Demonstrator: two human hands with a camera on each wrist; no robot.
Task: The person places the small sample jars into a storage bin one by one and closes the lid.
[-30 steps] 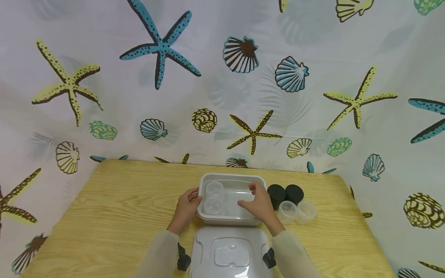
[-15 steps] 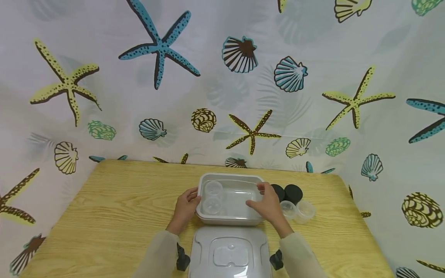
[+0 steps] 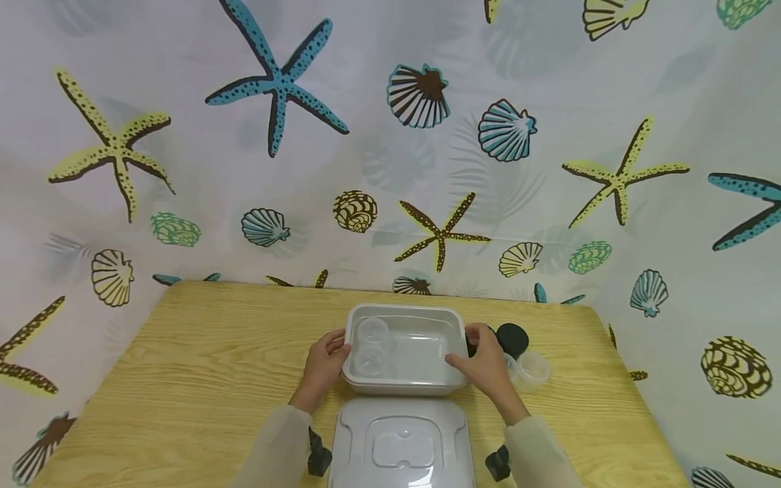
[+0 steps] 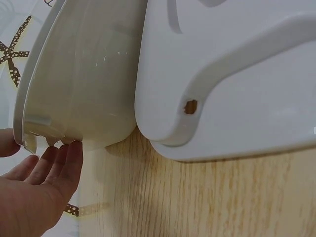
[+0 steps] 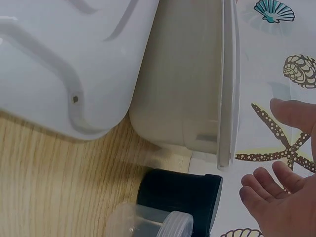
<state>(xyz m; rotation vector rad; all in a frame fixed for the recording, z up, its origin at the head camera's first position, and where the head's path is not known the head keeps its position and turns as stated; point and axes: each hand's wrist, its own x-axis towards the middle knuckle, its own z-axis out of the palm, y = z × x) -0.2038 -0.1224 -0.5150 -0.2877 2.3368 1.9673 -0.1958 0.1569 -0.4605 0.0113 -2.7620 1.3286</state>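
On the wooden counter (image 3: 232, 352), a glossy white tub (image 3: 421, 359) holds two clear cups (image 3: 371, 361); the left hand (image 3: 323, 362) grips its rim with curled fingers, the right hand (image 3: 488, 360) hangs beside it, fingers released and parted

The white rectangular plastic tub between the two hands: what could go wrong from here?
The right hand is close to the black cylindrical containers and the clear round plastic cups beside them; a careless move might knock one over.

Only the left hand plainly holds the white rectangular plastic tub, so a one-sided tug could turn or tilt it and perhaps shift the two clear plastic cups inside.
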